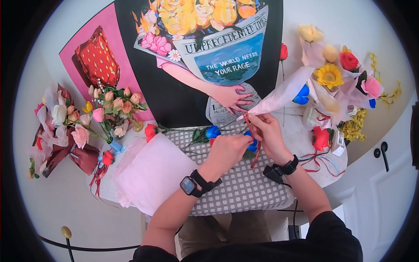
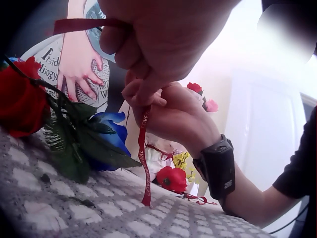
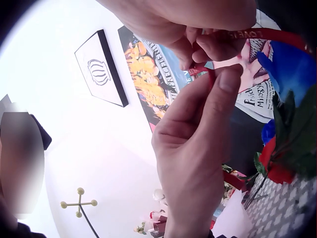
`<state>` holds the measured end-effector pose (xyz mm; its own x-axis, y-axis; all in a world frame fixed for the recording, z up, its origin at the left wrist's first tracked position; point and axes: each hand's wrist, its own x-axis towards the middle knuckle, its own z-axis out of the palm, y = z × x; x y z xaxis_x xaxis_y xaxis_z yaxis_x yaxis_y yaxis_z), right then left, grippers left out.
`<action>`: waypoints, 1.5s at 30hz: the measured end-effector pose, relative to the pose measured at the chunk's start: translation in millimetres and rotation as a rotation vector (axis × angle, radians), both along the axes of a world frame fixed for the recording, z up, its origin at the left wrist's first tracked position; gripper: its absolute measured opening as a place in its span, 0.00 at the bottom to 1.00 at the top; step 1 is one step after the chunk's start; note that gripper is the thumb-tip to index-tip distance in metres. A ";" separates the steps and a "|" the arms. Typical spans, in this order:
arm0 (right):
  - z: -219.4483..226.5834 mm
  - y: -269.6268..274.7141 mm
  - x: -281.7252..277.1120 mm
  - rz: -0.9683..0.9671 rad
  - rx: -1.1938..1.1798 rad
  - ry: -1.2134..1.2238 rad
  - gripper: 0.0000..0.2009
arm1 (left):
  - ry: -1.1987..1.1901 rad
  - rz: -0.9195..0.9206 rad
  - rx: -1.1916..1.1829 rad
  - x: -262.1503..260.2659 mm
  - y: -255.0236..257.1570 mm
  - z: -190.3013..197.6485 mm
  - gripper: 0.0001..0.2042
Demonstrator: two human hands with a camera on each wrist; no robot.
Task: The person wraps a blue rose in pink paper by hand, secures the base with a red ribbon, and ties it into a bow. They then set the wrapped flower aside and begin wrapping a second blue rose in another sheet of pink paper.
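Both hands work on a narrow red ribbon (image 1: 256, 158) with printed lettering, above the table's front half. My left hand (image 1: 229, 153) pinches one part of it, the fist loosely curled. My right hand (image 1: 269, 136) pinches the ribbon close by, thumb against fingers. One loose end hangs below the right hand (image 2: 168, 106) in the left wrist view. Just beyond the fingers lies the narrow tip of a pale pink paper cone (image 1: 279, 94) with a blue rose (image 1: 301, 94) at its wide end. Blue roses (image 1: 212, 132) and a red rose (image 2: 20, 99) lie under and beside the hands.
A checked grey cloth (image 1: 235, 187) covers the table's middle. Pink wrapping paper (image 1: 152, 172) lies left. Wrapped bouquets stand left (image 1: 72, 126) and right (image 1: 329, 83), with loose ribbons (image 1: 323, 161) at the right edge. A large painting (image 1: 196, 56) leans behind.
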<state>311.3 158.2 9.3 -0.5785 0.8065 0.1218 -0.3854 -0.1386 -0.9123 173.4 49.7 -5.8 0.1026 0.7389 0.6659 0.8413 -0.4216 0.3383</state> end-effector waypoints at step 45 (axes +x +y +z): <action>-2.3 -11.7 -3.3 0.057 0.136 -0.071 0.09 | -0.575 0.033 0.058 -17.8 2.8 25.5 0.07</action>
<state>308.1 146.5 7.0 -0.6335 0.7512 0.1854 -0.3148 -0.0314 -0.9486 155.6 52.5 19.7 -0.3105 0.6961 0.6474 0.5421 -0.4298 0.7221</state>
